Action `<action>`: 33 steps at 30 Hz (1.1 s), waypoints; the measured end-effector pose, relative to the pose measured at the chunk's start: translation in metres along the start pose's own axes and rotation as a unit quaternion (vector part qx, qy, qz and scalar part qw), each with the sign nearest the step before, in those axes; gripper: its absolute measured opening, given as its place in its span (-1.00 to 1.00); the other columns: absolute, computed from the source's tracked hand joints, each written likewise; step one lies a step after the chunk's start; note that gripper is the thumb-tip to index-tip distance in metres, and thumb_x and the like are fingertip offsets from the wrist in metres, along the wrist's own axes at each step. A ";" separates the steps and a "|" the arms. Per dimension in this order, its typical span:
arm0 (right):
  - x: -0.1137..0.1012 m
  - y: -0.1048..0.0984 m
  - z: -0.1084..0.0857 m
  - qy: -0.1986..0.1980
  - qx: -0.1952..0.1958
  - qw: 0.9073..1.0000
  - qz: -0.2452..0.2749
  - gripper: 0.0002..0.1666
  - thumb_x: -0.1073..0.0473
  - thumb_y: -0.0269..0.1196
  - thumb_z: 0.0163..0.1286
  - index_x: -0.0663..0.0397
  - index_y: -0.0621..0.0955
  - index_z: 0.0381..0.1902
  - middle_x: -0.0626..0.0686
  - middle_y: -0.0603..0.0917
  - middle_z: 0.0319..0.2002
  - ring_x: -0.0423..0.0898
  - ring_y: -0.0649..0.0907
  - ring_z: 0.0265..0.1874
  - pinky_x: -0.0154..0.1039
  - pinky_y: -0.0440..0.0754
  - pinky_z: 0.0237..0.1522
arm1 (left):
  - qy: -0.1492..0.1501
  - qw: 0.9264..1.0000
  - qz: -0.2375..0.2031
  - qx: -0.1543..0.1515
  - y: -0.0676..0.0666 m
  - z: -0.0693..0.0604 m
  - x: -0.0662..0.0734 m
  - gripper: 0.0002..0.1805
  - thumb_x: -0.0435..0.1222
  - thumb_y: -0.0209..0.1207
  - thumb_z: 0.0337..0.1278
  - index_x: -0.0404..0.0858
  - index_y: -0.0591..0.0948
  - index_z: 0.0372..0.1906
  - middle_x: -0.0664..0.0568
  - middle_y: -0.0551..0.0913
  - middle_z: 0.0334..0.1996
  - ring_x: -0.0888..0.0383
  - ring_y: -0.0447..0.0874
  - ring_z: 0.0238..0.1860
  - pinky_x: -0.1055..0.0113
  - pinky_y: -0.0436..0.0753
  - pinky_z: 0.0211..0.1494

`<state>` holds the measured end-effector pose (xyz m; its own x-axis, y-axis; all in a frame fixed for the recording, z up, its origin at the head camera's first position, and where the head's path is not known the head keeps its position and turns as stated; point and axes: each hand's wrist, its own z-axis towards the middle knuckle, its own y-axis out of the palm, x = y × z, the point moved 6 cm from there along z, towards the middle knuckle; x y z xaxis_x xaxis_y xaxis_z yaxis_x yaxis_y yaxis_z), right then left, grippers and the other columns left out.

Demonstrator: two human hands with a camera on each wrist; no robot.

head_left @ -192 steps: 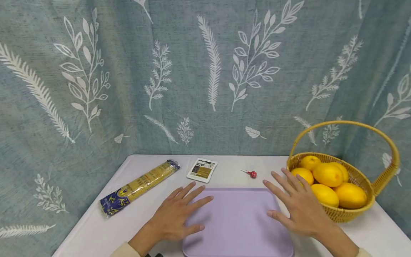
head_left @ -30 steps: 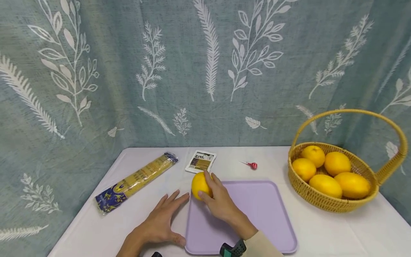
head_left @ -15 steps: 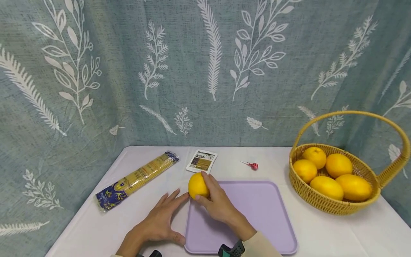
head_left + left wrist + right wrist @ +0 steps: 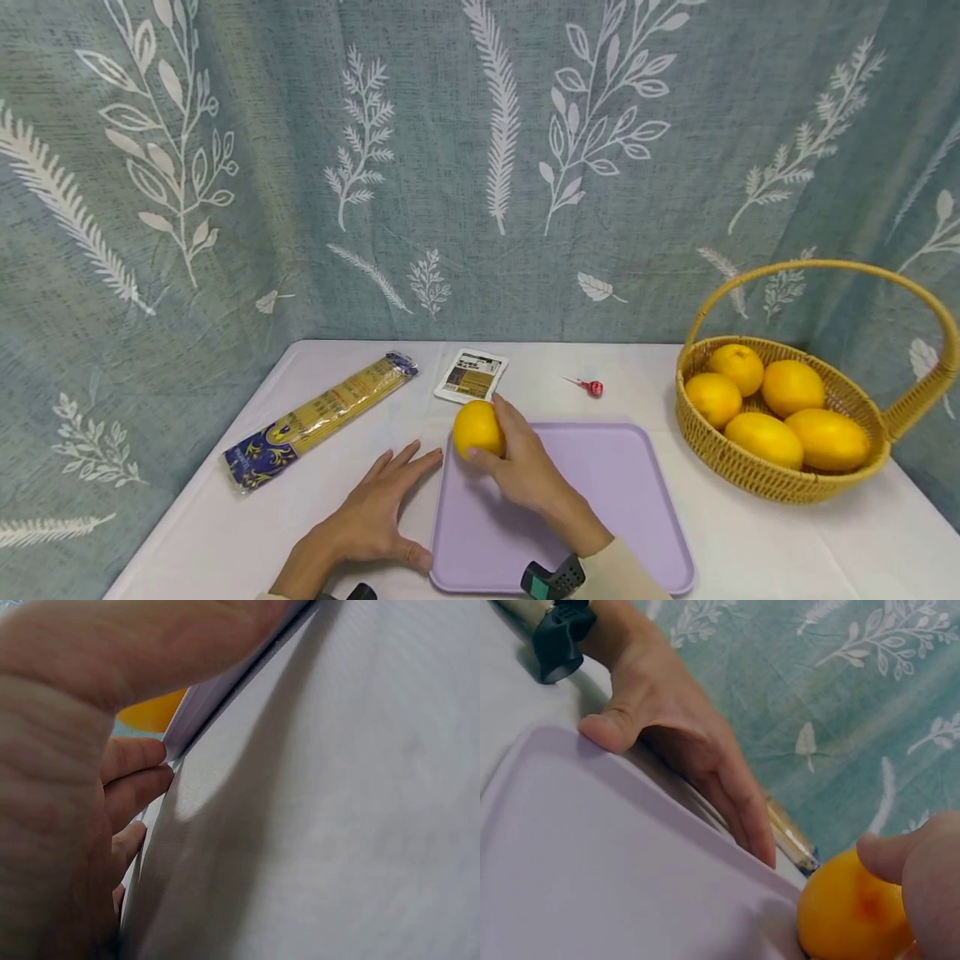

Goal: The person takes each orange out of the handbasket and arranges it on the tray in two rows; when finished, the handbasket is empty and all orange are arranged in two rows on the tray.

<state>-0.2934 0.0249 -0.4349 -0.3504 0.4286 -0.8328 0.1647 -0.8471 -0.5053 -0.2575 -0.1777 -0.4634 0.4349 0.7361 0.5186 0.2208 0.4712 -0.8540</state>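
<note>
In the head view my right hand [image 4: 532,467] grips a yellow lemon [image 4: 477,429] between thumb and fingers at the far left corner of a lilac tray [image 4: 600,500]. The right wrist view shows the lemon [image 4: 847,907] close up, beside the tray's rim; whether it touches the tray I cannot tell. My left hand [image 4: 367,517] lies on the white table with its fingers spread, left of the tray. Its thumb and index fingertip are at the tray's left edge, as the right wrist view also shows. A wicker basket [image 4: 750,479] with several more lemons [image 4: 762,437] stands at the right.
A long pack of dry noodles [image 4: 322,421] lies at an angle on the left. Behind the tray are a flat white packet [image 4: 471,375] with a printed label and a red lollipop [image 4: 592,388]. A patterned green curtain [image 4: 450,167] closes off the back.
Several seconds ago both hands hovered with spread fingers; since then the right hand has taken a lemon from the basket to the tray's corner. Over the last half second it shifted slightly right.
</note>
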 end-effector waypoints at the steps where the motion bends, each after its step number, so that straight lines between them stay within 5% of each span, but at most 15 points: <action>1: 0.001 -0.001 0.000 0.003 0.000 1.000 -0.001 -0.04 0.10 0.34 0.42 0.28 0.13 0.58 0.32 0.25 0.51 0.23 0.36 0.43 0.23 0.29 0.50 | -0.001 1.000 0.001 0.000 0.000 0.000 0.000 0.44 0.42 0.52 -0.68 -0.05 0.27 0.56 -0.27 0.17 0.56 -0.33 0.01 0.57 -0.32 -0.09 0.60; 15: -0.001 0.008 -0.002 -0.035 -0.002 0.999 -0.037 -0.13 0.08 0.35 0.42 0.29 0.23 0.51 0.29 0.44 0.39 0.15 0.55 0.24 0.16 0.52 0.35 | 0.001 1.000 0.005 0.003 0.000 -0.001 0.000 0.43 0.43 0.51 -0.65 -0.01 0.25 0.57 -0.23 0.17 0.57 -0.35 0.01 0.56 -0.36 -0.05 0.58; 23: -0.004 0.018 -0.002 -0.041 0.020 0.996 -0.075 -0.12 0.04 0.32 0.44 0.29 0.20 0.52 0.28 0.44 0.39 0.18 0.54 0.25 0.18 0.51 0.34 | 0.019 1.000 0.003 0.010 -0.001 0.000 -0.001 0.43 0.41 0.52 -0.63 -0.05 0.26 0.57 -0.20 0.24 0.55 -0.31 0.04 0.57 -0.35 -0.06 0.59; 33: -0.002 0.018 -0.002 -0.013 0.023 0.998 -0.051 -0.02 0.03 0.35 0.41 0.29 0.13 0.56 0.31 0.33 0.46 0.22 0.44 0.38 0.22 0.39 0.44 | 0.019 1.000 0.003 0.007 0.001 0.001 -0.002 0.43 0.42 0.51 -0.65 -0.04 0.26 0.57 -0.16 0.25 0.55 -0.30 0.04 0.57 -0.35 -0.06 0.59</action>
<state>-0.2879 0.0097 -0.4427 -0.3867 0.5059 -0.7711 0.0837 -0.8134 -0.5756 -0.2591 -0.1781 -0.4648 0.4697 0.7203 0.5105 0.2057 0.4730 -0.8567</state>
